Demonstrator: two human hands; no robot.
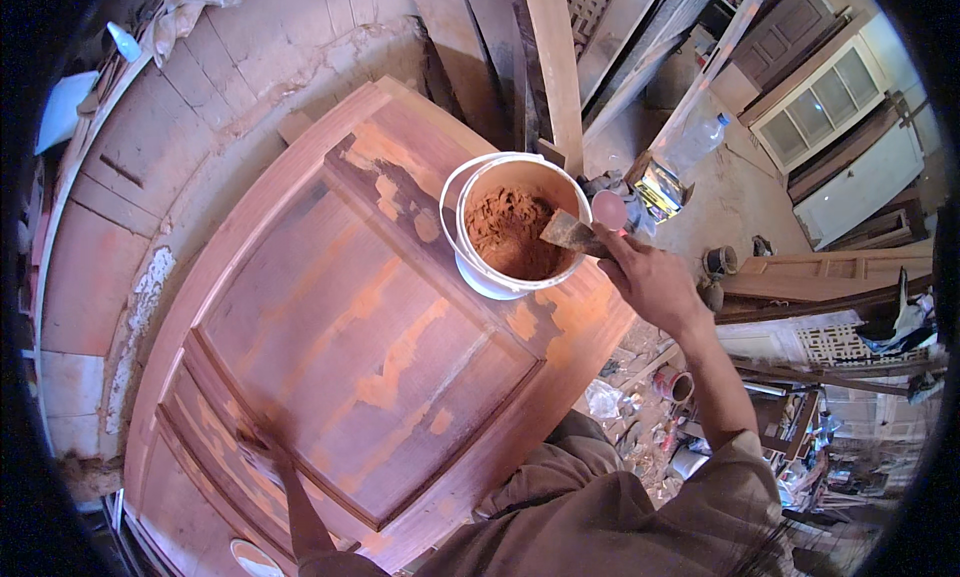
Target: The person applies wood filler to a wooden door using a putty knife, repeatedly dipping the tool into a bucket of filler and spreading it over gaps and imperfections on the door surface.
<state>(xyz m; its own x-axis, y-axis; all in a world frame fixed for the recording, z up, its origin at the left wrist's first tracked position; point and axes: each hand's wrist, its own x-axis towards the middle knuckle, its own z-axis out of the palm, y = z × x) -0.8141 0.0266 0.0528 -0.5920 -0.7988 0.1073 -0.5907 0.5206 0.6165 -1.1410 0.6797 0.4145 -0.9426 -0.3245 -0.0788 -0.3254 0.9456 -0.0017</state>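
Note:
A reddish wooden door panel (350, 327) lies flat in front of me, patched with orange filler. A white bucket (480, 277) holding brown-red putty stands on its far right part. My right hand (650, 282) grips a putty knife (570, 232) whose blade dips over the bucket's right rim into the putty. My left hand (265, 457) rests on the moulded frame near the panel's lower left corner, fingers spread against the wood, holding nothing.
Long planks (555, 67) lean beyond the door. A clear plastic bottle (695, 142) and a small tin stand to the right of the bucket. Cabinets (830, 107) and scattered cans and debris fill the floor at right. A rough plastered wall (150, 177) runs along the left.

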